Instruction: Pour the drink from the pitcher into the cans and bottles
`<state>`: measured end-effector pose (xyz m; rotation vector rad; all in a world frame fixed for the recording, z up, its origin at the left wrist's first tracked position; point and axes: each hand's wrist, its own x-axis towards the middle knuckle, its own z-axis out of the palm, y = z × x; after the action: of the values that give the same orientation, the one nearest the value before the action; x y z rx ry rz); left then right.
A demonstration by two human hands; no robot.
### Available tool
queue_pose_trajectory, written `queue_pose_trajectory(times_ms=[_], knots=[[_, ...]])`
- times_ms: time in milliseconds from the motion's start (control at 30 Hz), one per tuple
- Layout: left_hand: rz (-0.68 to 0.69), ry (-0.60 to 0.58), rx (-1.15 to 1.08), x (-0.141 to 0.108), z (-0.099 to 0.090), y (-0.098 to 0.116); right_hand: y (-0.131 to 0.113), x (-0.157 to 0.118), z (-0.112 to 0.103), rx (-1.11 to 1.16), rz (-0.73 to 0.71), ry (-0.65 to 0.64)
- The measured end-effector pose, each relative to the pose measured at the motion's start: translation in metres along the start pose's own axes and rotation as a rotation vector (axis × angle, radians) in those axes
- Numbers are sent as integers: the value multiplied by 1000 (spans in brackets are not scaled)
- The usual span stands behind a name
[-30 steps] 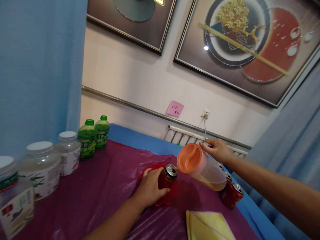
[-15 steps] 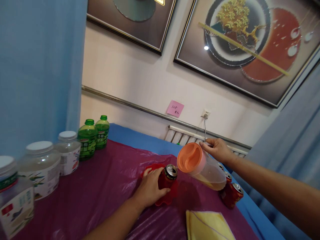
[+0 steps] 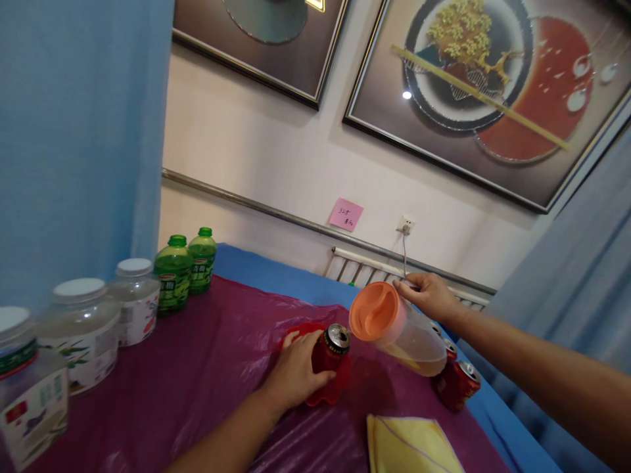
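My left hand (image 3: 298, 371) is wrapped round the side of a dark red drink can (image 3: 329, 351), which stands upright with its top opened. Under the can lies a red scalloped tray (image 3: 340, 384). Above and to the right of the can, my right hand (image 3: 431, 295) grips a clear plastic pitcher (image 3: 414, 338) with an orange lid; its handle is mostly hidden by the fingers. The pitcher is tilted, lid toward the can, with a little yellowish liquid along its lower side. Between lid and can there is a small gap, and I cannot make out any stream.
Several red cans (image 3: 458, 384) stand behind the pitcher on the right. A folded yellow cloth (image 3: 411, 443) lies at the front. Lidded clear jars (image 3: 81, 335) and two green bottles (image 3: 172, 276) line the left side. Purple plastic sheeting (image 3: 221, 368) covers the blue table.
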<state>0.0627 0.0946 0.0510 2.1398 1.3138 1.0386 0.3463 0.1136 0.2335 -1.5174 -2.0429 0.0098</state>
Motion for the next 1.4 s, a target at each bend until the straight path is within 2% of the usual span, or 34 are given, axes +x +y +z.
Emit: queue_pose_trajectory(times_ms=[200, 867, 1400], knots=[[-19, -31, 8, 0, -1, 2, 0, -1, 0, -13, 5, -8], [-10, -24, 11, 1, 0, 1, 5, -1, 0, -33, 4, -1], [-8, -18, 2, 1, 0, 1, -1, -1, -2, -11, 24, -12]])
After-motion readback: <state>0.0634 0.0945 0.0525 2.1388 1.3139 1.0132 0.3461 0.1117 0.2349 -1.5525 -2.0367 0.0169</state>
